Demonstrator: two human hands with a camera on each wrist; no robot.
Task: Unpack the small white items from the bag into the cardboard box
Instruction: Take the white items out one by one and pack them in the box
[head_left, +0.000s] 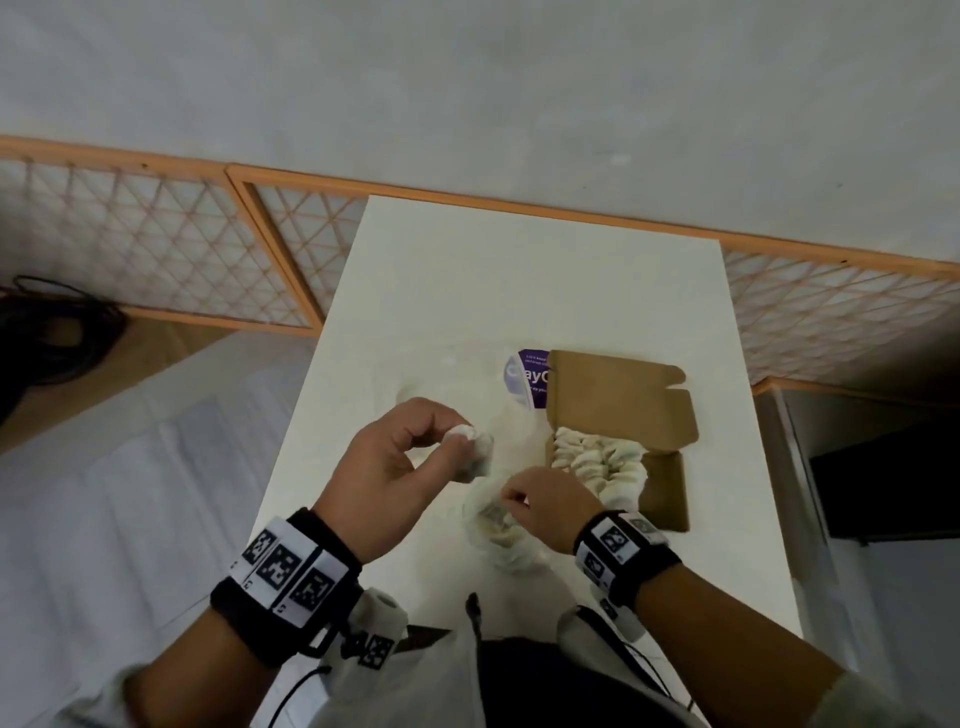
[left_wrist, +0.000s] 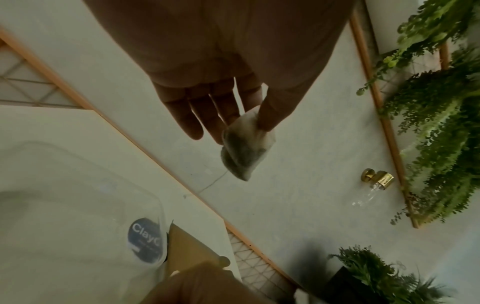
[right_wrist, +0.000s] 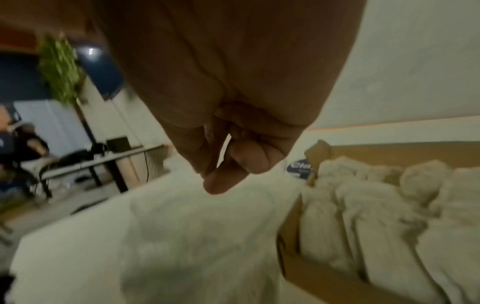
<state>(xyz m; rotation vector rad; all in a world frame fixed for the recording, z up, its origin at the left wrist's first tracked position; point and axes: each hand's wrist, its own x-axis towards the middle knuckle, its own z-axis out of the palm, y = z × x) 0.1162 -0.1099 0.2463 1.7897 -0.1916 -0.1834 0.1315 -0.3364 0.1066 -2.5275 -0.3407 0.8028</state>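
Observation:
My left hand (head_left: 457, 441) pinches a small white item (head_left: 475, 457) between thumb and fingers, held up above the table; the left wrist view shows the small white item (left_wrist: 245, 152) hanging from the left hand (left_wrist: 249, 125). My right hand (head_left: 511, 501) has its fingers curled and pinches the top of a clear plastic bag (head_left: 506, 540) lying near the table's front. In the right wrist view the right hand (right_wrist: 215, 176) hovers over the blurred bag (right_wrist: 194, 236). The open cardboard box (head_left: 618, 405) to the right holds several white items (head_left: 597, 462).
A second clear bag with a purple label (head_left: 530, 379) lies behind the hands, against the box. The white table (head_left: 519, 270) is narrow, with lattice screens (head_left: 156, 244) beyond it, black cables (head_left: 57, 332) on the floor at left and a dark object (head_left: 893, 483) at right.

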